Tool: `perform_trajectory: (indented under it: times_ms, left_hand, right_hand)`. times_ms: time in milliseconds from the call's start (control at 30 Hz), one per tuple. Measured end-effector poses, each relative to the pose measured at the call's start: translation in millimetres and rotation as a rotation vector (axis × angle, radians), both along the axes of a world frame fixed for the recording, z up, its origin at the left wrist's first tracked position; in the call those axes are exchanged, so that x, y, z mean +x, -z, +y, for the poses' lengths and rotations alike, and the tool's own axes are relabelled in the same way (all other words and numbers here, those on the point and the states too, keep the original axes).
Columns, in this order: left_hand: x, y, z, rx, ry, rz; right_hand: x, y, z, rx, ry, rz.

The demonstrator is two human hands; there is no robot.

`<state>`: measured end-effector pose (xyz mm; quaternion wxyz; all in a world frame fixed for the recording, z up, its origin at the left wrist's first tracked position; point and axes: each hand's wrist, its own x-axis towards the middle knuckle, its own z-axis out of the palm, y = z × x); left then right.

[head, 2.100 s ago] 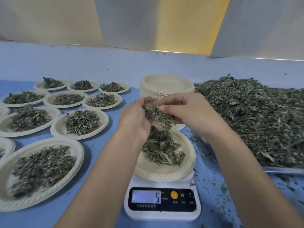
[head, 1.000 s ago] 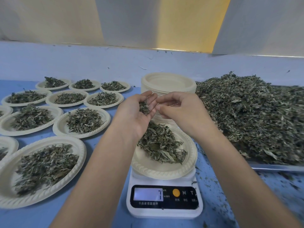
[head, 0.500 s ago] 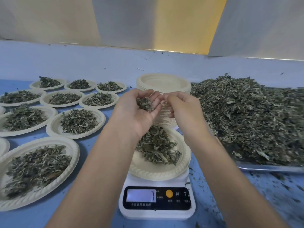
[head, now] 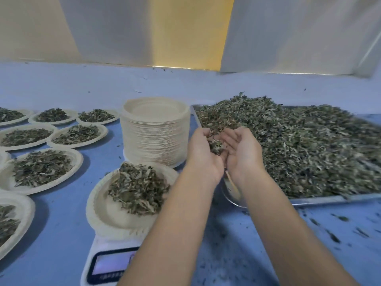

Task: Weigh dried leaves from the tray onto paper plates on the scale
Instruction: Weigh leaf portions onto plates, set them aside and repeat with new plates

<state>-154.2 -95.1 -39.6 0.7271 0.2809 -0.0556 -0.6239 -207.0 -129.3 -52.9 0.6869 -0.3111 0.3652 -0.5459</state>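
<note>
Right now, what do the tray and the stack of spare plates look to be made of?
The tray under the dried leaves looks like thin bare metal, steel or aluminium: its front rim glints silver. The stack of spare plates looks matte, pale beige, with fluted rims, so pressed paper or plant-fibre pulp; I cannot tell which.

The tray (head: 329, 200) at the right is shiny metal. The stacked plates (head: 154, 141) in the middle are matt cream paper. The scale (head: 103, 244) at the bottom is smooth white plastic. The leaves (head: 309, 151) look dry and rough.
</note>
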Motion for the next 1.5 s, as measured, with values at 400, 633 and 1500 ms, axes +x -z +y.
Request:
perform_trajectory:
  times_ms: [400, 633, 1500]
  left_hand:
    - [-23, 11, -8, 0.082, 0.140, -0.351]
    - [-4, -1, 13, -0.041, 0.060, -0.332]
    - [162, -4, 104, 0.073, -0.286, -0.147]
  right_hand:
    - [-28, 21, -23, -0.046, 0.154, 0.333]
    - [-7, 12, -5, -0.174, 0.078, 0.180]
    - [81, -3, 67, -1.111, -0.721, 1.207]
